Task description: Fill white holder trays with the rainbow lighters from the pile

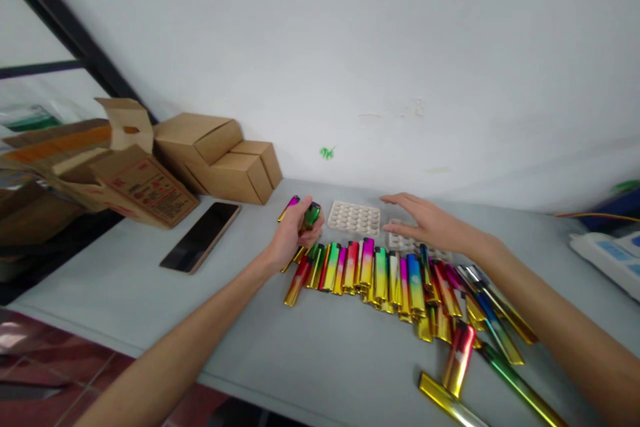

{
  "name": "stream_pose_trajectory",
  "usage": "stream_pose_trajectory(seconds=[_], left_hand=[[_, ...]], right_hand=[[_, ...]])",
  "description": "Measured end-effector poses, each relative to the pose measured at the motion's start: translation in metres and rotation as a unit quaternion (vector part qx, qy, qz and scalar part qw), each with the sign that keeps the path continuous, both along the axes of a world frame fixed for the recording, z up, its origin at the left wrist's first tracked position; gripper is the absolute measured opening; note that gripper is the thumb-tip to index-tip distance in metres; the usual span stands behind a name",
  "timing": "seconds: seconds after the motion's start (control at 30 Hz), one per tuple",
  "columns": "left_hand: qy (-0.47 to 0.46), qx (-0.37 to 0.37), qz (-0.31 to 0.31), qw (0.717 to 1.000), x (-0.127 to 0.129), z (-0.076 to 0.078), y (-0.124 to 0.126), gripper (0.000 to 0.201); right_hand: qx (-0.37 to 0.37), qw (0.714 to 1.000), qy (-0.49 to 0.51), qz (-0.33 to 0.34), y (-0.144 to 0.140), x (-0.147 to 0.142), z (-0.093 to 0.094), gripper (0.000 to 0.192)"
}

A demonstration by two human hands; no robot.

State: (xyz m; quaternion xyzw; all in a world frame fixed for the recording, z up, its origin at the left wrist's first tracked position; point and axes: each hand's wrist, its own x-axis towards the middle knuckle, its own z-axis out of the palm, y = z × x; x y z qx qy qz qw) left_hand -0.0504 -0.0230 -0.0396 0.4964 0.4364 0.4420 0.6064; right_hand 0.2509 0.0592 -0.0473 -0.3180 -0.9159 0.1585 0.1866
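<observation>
One grey worktop spreads before me. Cardboard boxes stand at ten to eleven o'clock, a smartphone lying nearer at ten. At one o'clock my right hand, open and empty with fingers extended, partly covers a white cell tray; a second tray lies near twelve. Just short of twelve, my left hand curls around a green lighter. Nearer, metallic lighters lie bunched from twelve to two.

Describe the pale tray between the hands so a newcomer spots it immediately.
On the grey table, look beyond the row of shiny lighters. Between the left hand and right hand lies a pale tray with rounded cells. Unlike the partly covered second tray, it shows nearly whole.
</observation>
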Motion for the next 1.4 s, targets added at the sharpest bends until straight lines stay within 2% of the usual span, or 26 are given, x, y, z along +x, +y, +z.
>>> stream_pose_trajectory(seconds=[0.17, 0.4, 0.73, 0.87, 1.03, 1.13, 1.23, 1.33, 1.4], left_hand=[[-0.055, -0.031, 0.006, 0.998, 0.001, 0.007, -0.002, 0.055], [-0.046, -0.069, -0.026, 0.996, 0.002, 0.003, -0.005, 0.045], [-0.078, -0.043, -0.003, 0.996, 0.004, 0.002, -0.006, 0.043], [-0.104, -0.047, -0.011, 0.993, 0.005, 0.003, -0.005, 0.047], [-0.124, -0.016, 0.006, 0.992, 0.011, 0.011, -0.004, 0.038], [-0.113, 0.023, 0.027, 0.993, 0.018, 0.015, 0.001, 0.039], [-0.068, 0.060, 0.030, 0.995, 0.027, 0.017, 0.013, 0.039], [-0.025, 0.094, 0.041, 0.994, 0.037, 0.018, 0.033, 0.031], [0.018, 0.116, 0.059, 0.991, 0.045, 0.017, 0.049, 0.027]], right_hand=[[0.010, 1.000, 0.022, -0.004, -0.005, 0.001, 0.007, 0.049], [0.000, 1.000, 0.027, 0.014, -0.005, -0.015, 0.006, 0.045], [-0.022, 1.000, 0.007, 0.009, -0.010, -0.016, 0.004, 0.060], [-0.026, 0.999, -0.013, 0.027, -0.011, -0.019, -0.003, 0.065], [0.002, 0.998, -0.021, 0.053, -0.008, -0.024, -0.020, 0.059], [0.004, 0.998, -0.009, 0.069, -0.006, -0.024, -0.023, 0.055], [0.001, 0.998, 0.015, 0.053, -0.005, -0.022, -0.023, 0.064], [0.001, 1.000, 0.016, 0.000, -0.006, -0.022, -0.024, 0.086], [-0.008, 1.000, 0.013, -0.027, -0.005, -0.023, -0.026, 0.094]])
